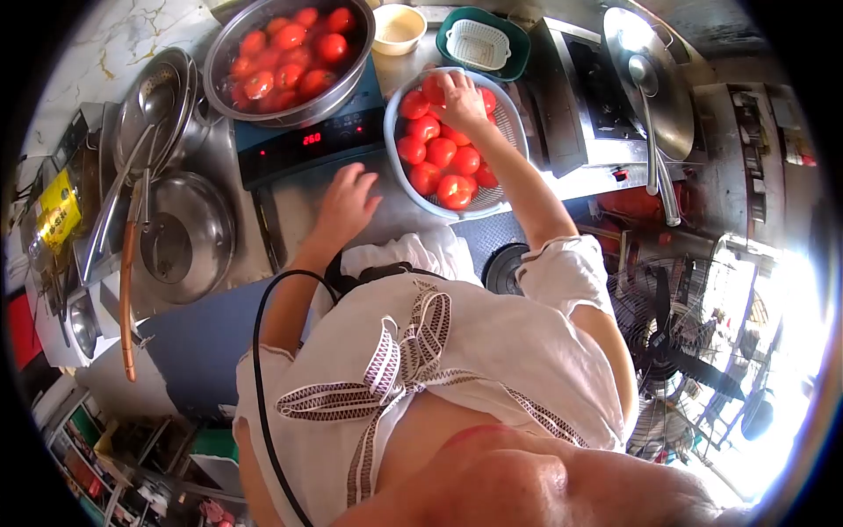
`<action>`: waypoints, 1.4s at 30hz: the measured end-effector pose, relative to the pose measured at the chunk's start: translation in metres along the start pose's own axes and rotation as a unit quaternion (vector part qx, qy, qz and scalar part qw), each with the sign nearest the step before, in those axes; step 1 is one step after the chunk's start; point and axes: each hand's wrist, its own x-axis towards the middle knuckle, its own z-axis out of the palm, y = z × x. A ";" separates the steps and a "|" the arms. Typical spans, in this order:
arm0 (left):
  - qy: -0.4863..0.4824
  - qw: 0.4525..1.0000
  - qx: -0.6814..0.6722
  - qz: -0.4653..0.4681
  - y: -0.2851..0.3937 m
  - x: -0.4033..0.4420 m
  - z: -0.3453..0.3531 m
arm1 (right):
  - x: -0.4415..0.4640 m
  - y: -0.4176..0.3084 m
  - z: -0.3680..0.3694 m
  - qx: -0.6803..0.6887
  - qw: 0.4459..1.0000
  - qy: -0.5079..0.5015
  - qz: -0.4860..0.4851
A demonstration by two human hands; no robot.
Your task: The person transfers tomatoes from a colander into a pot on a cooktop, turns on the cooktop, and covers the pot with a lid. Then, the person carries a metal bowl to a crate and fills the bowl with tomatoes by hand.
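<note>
Red tomatoes lie in a light blue basket on the counter. My right hand reaches over the basket's far part, its fingers curved on a tomato near the rim. Left of the basket, my left hand hovers above the counter edge, fingers apart, holding nothing. Beyond it, a large metal pot with more tomatoes in it stands on an induction cooker whose display glows red.
A cream bowl and a green basin holding a white basket stand behind. At left are metal lids and ladles. A wok sits on the stove at right, with a fan below.
</note>
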 end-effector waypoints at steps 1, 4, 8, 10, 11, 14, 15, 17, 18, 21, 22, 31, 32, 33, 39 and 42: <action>-0.033 0.999 0.000 0.018 0.005 0.007 0.008 | -0.001 -0.001 -0.004 -0.004 1.000 0.001 0.007; -0.046 0.997 -0.013 0.059 0.018 0.020 0.024 | -0.003 -0.003 -0.007 -0.019 1.000 0.007 0.014; -0.029 0.998 -0.011 0.046 0.011 0.001 0.028 | 0.012 0.005 -0.007 0.003 1.000 0.011 -0.014; -0.024 0.999 -0.002 0.021 -0.006 -0.020 0.021 | 0.025 -0.005 -0.015 0.164 0.984 0.060 0.027; -0.030 0.999 -0.011 -0.031 -0.016 -0.031 0.019 | 0.032 -0.015 -0.022 0.196 0.975 0.108 -0.003; -0.030 0.992 -0.022 -0.118 -0.033 -0.061 0.009 | 0.054 -0.072 -0.076 0.231 0.943 0.218 -0.102; -0.023 0.989 -0.022 -0.145 -0.034 -0.067 0.008 | 0.069 -0.085 -0.080 0.226 0.945 0.199 -0.130; -0.013 0.991 -0.011 -0.135 -0.034 -0.071 0.010 | 0.095 -0.114 -0.078 0.149 0.967 0.161 -0.129; -0.006 0.992 -0.002 -0.126 -0.034 -0.072 0.010 | 0.109 -0.124 -0.068 0.102 0.974 0.150 -0.134; 0.000 0.992 -0.014 -0.126 -0.025 -0.068 0.005 | 0.117 -0.127 -0.057 0.122 0.968 0.168 -0.143; -0.012 0.992 -0.021 -0.126 -0.023 -0.069 0.005 | 0.110 -0.126 -0.069 0.135 0.964 0.180 -0.138; -0.040 0.999 -0.005 -0.007 -0.006 -0.018 0.018 | -0.004 0.051 -0.008 0.069 0.988 0.139 0.030; -0.050 0.999 -0.007 0.001 0.003 -0.001 0.021 | -0.024 0.056 -0.003 0.059 0.992 0.100 0.059; -0.060 0.997 0.009 0.051 0.012 0.018 0.024 | -0.038 0.064 0.010 0.009 0.993 0.111 0.033; -0.182 0.948 0.221 0.136 0.010 0.103 0.088 | -0.045 0.062 0.014 -0.028 0.995 0.032 0.089; -0.238 0.908 0.328 0.109 0.008 0.109 0.109 | -0.034 0.066 0.018 -0.030 0.994 0.012 0.104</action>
